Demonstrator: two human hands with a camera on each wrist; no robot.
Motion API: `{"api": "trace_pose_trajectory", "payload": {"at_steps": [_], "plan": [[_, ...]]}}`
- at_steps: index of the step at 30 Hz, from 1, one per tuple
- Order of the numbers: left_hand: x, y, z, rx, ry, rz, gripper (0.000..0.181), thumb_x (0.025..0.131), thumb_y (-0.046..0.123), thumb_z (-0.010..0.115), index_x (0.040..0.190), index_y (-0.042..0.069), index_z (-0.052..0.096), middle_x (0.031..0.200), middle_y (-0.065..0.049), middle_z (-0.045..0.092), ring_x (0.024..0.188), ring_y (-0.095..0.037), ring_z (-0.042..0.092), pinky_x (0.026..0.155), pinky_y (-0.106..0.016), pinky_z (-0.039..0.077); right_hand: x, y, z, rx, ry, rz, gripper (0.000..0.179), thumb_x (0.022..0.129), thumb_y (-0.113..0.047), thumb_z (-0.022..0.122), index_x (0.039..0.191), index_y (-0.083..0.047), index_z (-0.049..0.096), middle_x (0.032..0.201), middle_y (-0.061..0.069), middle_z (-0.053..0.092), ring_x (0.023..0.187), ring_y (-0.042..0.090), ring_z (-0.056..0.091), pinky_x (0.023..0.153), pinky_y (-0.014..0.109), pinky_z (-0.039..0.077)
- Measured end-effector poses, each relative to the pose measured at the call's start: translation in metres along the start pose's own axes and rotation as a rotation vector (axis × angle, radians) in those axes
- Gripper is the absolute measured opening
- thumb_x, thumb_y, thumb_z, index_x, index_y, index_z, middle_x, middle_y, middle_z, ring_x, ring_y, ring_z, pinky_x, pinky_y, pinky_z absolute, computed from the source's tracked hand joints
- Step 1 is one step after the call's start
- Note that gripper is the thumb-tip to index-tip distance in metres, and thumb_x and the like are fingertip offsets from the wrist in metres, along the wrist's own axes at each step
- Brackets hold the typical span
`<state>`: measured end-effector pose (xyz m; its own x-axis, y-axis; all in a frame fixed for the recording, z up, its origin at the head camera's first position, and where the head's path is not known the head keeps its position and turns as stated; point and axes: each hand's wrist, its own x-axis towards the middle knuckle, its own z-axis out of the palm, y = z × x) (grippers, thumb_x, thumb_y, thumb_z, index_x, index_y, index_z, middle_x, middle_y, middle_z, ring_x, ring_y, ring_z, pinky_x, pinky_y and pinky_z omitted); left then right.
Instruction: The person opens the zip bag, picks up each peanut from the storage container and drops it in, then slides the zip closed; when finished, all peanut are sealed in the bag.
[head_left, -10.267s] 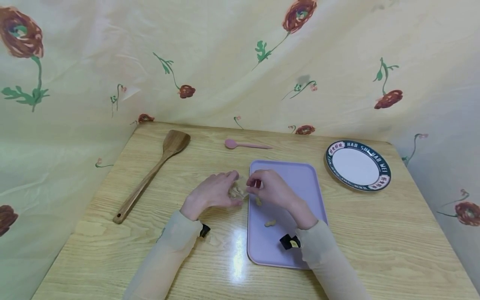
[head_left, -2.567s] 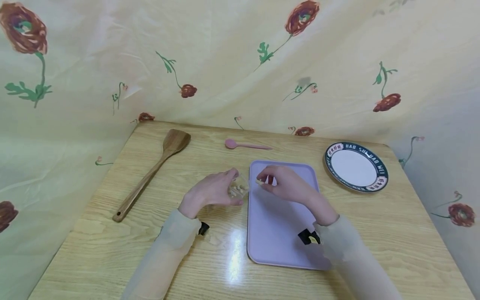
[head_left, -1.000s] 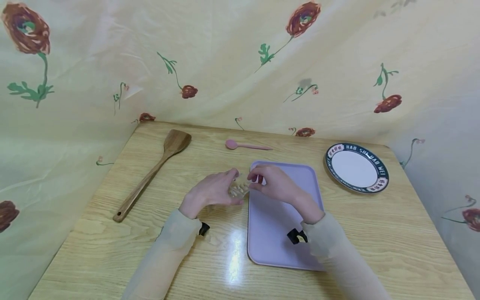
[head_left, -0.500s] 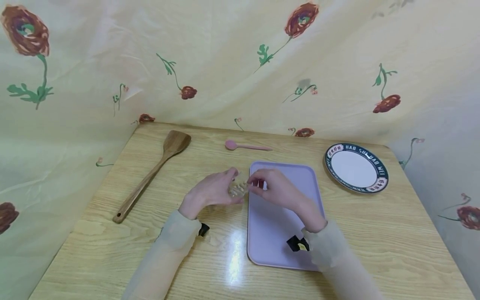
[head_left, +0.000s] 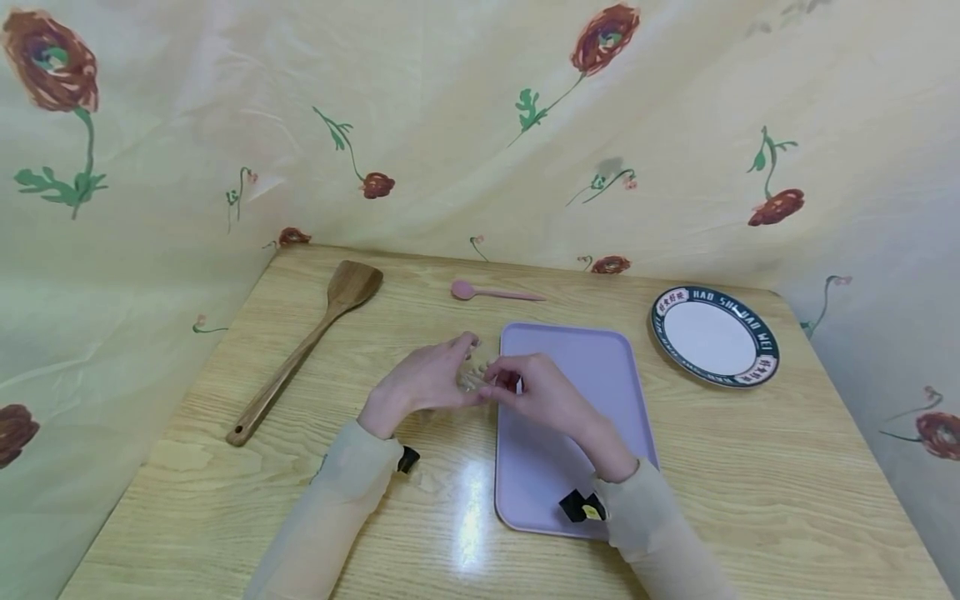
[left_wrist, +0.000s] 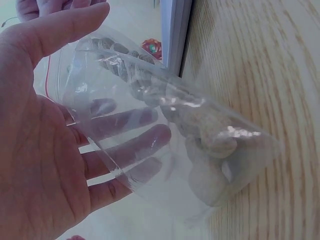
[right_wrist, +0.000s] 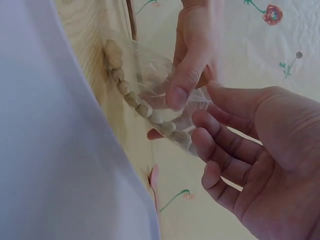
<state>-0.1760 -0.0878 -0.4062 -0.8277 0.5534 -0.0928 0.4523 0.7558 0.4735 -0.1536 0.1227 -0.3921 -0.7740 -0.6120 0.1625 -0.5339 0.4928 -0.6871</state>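
Observation:
A clear zip bag [head_left: 472, 379] with several peanuts [right_wrist: 144, 109] inside stands on the table at the tray's left edge. My left hand [head_left: 420, 379] holds it from the left, thumb on one side and fingers spread behind the plastic in the left wrist view. A red line runs along the bag's mouth, near the left thumb. At that mouth, my right hand [head_left: 543, 392] pinches the plastic edge between thumb and forefinger, its other fingers curled. The lilac tray [head_left: 570, 475] lies beneath the right hand and wrist, with no peanuts showing on it.
On the left lies a wooden spatula [head_left: 307, 337]. A pink spoon [head_left: 495, 292] is behind the tray, near the back edge. To the right stands a white plate [head_left: 712, 337] with a dark green lettered rim. Flowered cloth [head_left: 450, 125] hangs behind the table.
Two peanuts seen on the tray earlier are gone from it. The right hand, which held a peanut over the tray, has moved left and nearer to the bag's mouth. The left hand stays put.

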Motion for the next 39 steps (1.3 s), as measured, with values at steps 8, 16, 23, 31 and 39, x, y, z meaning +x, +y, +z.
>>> {"api": "trace_pose_trajectory", "payload": {"at_steps": [8, 16, 23, 31, 39], "plan": [[0.000, 0.000, 0.000, -0.001, 0.000, 0.014, 0.084, 0.083, 0.063, 0.069, 0.143, 0.011, 0.042, 0.126, -0.008, 0.062, 0.074, -0.015, 0.058, 0.064, -0.030, 0.050, -0.002, 0.003, 0.004, 0.031, 0.031, 0.014, 0.006, 0.087, -0.009, 0.077, 0.086, -0.010, 0.072, 0.076, -0.006, 0.068, 0.067, 0.006, 0.060, 0.060, 0.028, 0.052], [-0.001, 0.000, 0.000, -0.036, -0.020, 0.009, 0.093, 0.078, 0.068, 0.073, 0.144, 0.013, 0.039, 0.132, -0.008, 0.060, 0.078, -0.016, 0.059, 0.068, -0.031, 0.051, -0.004, 0.004, 0.003, 0.056, 0.033, 0.040, 0.008, 0.085, -0.003, 0.077, 0.087, -0.008, 0.072, 0.077, -0.004, 0.068, 0.067, 0.008, 0.061, 0.060, 0.026, 0.052], [-0.001, -0.001, 0.000, -0.116, -0.072, -0.010, 0.096, 0.077, 0.065, 0.075, 0.147, 0.012, 0.036, 0.136, -0.011, 0.057, 0.098, -0.020, 0.063, 0.085, -0.039, 0.052, -0.005, 0.008, 0.002, 0.064, 0.051, 0.058, 0.007, 0.085, -0.002, 0.077, 0.086, -0.005, 0.072, 0.077, -0.003, 0.068, 0.068, 0.009, 0.061, 0.062, 0.027, 0.053], [-0.002, -0.004, -0.002, -0.178, -0.084, 0.017, 0.089, 0.083, 0.056, 0.075, 0.147, 0.007, 0.037, 0.132, -0.012, 0.058, 0.096, -0.017, 0.061, 0.085, -0.037, 0.051, -0.004, 0.013, 0.002, 0.048, 0.115, 0.070, 0.010, 0.082, -0.004, 0.081, 0.083, -0.008, 0.072, 0.074, -0.006, 0.067, 0.065, 0.008, 0.060, 0.060, 0.025, 0.053], [-0.004, -0.005, -0.008, -0.212, -0.096, 0.003, 0.077, 0.088, 0.055, 0.070, 0.142, 0.007, 0.041, 0.129, -0.011, 0.059, 0.098, -0.018, 0.063, 0.085, -0.035, 0.052, -0.005, 0.018, -0.004, 0.061, 0.129, 0.104, 0.014, 0.084, -0.009, 0.081, 0.079, -0.014, 0.069, 0.071, -0.008, 0.064, 0.064, 0.011, 0.059, 0.061, 0.028, 0.053]]}}
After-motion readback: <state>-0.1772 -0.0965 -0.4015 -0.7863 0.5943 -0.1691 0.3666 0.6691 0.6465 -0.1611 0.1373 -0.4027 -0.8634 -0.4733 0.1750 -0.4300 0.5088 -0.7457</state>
